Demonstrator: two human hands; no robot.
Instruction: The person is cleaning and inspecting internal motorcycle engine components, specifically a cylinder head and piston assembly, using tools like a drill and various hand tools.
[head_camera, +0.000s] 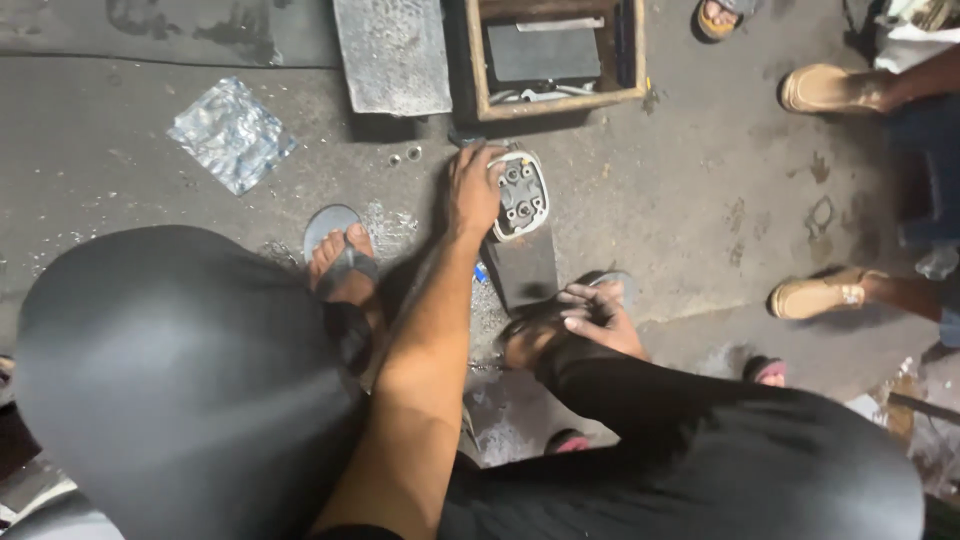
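My left hand (474, 190) reaches forward between my knees, fingers curled over the left edge of a pale metal engine part (524, 196) with several round holes. The part lies on a dark rectangular block (524, 268) on the concrete floor. My right hand (598, 318) holds nothing and rests with its fingers spread, pointing left, on my right foot (530, 342). My left foot (340, 258), in a grey sandal, stands to the left of my arm. My black-clad knees fill the lower part of the view.
A wooden box (478, 60) with a dark flat item inside sits beyond the part, a grey metal plate (392, 55) to its left. Crumpled foil (232, 133) and two small nuts (404, 155) lie nearby. Other people's feet in tan shoes (830, 88) (820, 295) stand at the right.
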